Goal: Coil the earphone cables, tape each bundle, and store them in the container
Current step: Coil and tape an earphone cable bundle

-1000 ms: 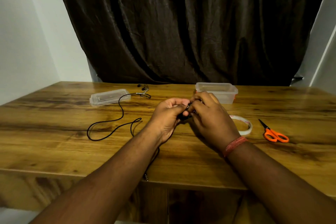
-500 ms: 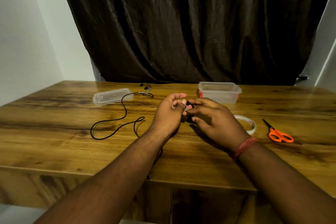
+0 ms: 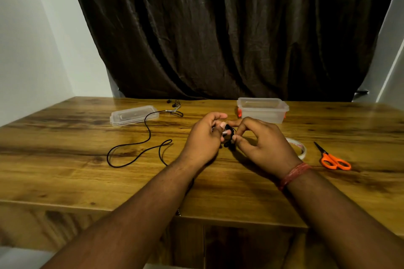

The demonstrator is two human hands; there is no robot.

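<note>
Both hands are pinching a small black coil (image 3: 229,137) between them above the table (image 3: 65,181): left hand (image 3: 204,137) and right hand (image 3: 262,144) are curling fingertips onto it. Another cable (image 3: 140,144) is lying loose leftward.

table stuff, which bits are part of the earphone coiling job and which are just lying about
In the job:
coiled bundle, held by left hand and right hand
loose earphone cable
tape roll
scissors
container
lid

Lying about:
nothing on the table; only the curtain behind
</note>
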